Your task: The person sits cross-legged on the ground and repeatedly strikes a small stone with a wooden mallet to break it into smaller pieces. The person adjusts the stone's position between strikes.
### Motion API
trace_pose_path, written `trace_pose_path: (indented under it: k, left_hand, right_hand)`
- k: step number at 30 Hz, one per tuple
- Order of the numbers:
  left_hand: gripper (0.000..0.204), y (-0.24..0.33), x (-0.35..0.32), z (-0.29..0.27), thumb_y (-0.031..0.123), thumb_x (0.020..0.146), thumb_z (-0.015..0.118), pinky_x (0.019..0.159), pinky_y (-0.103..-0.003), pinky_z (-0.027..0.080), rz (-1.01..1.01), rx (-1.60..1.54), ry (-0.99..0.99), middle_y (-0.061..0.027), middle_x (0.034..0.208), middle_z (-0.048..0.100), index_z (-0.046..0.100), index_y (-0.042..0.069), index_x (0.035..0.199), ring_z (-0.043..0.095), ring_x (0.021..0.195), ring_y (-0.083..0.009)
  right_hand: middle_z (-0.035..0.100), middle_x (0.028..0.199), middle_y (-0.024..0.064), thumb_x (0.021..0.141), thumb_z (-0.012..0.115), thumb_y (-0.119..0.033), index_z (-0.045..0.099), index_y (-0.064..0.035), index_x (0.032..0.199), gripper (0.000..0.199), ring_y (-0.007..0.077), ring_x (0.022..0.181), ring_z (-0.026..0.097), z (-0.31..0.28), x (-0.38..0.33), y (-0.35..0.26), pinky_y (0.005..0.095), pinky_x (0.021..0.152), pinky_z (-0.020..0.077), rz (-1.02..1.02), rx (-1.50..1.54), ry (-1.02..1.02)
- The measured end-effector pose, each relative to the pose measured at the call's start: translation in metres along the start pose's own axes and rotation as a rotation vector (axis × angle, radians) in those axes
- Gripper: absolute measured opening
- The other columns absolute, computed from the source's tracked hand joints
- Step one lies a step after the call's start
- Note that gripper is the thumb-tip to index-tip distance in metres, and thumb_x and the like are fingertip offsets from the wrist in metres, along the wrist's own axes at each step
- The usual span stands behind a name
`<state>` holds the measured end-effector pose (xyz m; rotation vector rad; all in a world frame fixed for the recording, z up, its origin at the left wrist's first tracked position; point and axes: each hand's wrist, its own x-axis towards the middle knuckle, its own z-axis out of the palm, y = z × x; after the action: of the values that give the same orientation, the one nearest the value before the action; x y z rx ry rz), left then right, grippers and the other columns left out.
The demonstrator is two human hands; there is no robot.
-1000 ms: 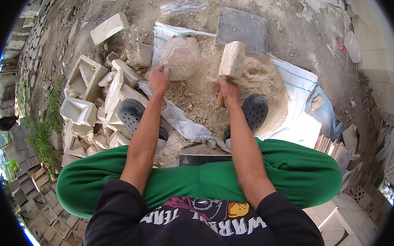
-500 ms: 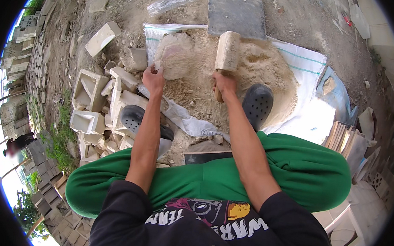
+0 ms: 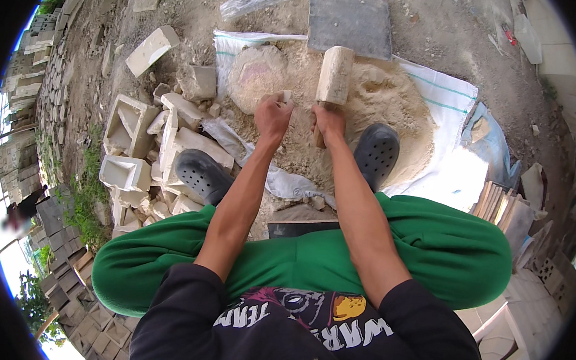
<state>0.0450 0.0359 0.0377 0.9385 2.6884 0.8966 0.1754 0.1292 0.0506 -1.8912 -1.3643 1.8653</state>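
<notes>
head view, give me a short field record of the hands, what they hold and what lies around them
left hand: fingers closed on a small pale chisel-like piece, held against the round stone
right hand: gripping the handle of a wooden mallet, head raised
ground: stone dust heap on a white sack
left side: pale carved stone blocks
beyond: grey slab

Bright daylight, soft shadows, sharp centre, strong fisheye bending, black vignette at edges
</notes>
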Motion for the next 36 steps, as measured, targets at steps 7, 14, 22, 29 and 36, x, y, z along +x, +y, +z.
trace_pose_path:
  k: [7,14,22,29,36]
  left_hand:
    - [0.039,-0.073,0.046,-0.05,0.028,0.075,0.078,0.078,-0.04,0.053,-0.042,0.176,0.229,-0.0135,0.091,0.072,0.076,0.004,0.105,0.069,0.082,-0.0298]
    - [0.031,-0.004,0.008,-0.012,0.028,0.078,0.074,0.075,-0.043,0.053,0.005,-0.002,0.007,-0.0134,0.091,0.068,0.077,0.01,0.102,0.068,0.083,-0.0331]
    - [0.033,-0.068,0.059,-0.049,0.026,0.076,0.075,0.078,-0.043,0.052,-0.036,0.079,0.22,-0.013,0.094,0.068,0.076,0.008,0.104,0.067,0.084,-0.0322]
    - [0.03,-0.029,0.047,-0.017,0.024,0.077,0.074,0.078,-0.042,0.053,0.051,0.022,0.05,-0.0181,0.091,0.067,0.076,0.006,0.101,0.067,0.086,-0.0353]
    - [0.029,-0.014,0.035,-0.013,0.022,0.076,0.077,0.079,-0.043,0.052,0.062,-0.101,0.093,-0.0129,0.092,0.065,0.075,0.008,0.101,0.065,0.089,-0.0339]
  right_hand:
    - [0.069,0.069,0.0112,0.076,0.069,-0.026,0.069,0.0037,0.079,0.03,0.0208,0.057,0.07,0.004,0.004,0.008,0.0337,0.057,0.056,0.021,0.03,-0.03]
    - [0.066,0.07,0.0119,0.077,0.071,-0.024,0.065,0.0054,0.08,0.03,0.0209,0.055,0.065,0.003,0.007,0.01,0.0353,0.051,0.0539,0.045,0.096,-0.012]
    - [0.067,0.068,0.0107,0.076,0.071,-0.026,0.066,0.0055,0.078,0.032,0.0209,0.054,0.067,0.0,-0.004,0.003,0.0347,0.056,0.0539,0.047,0.053,-0.005]
    - [0.067,0.068,0.0115,0.077,0.069,-0.026,0.065,0.0058,0.078,0.032,0.0206,0.054,0.067,0.005,0.006,0.014,0.0349,0.055,0.0534,-0.035,-0.009,0.02]
    - [0.064,0.062,0.0104,0.078,0.067,-0.022,0.064,0.0047,0.075,0.027,0.0207,0.049,0.064,0.001,-0.012,-0.003,0.0352,0.051,0.0523,-0.03,0.037,0.0]
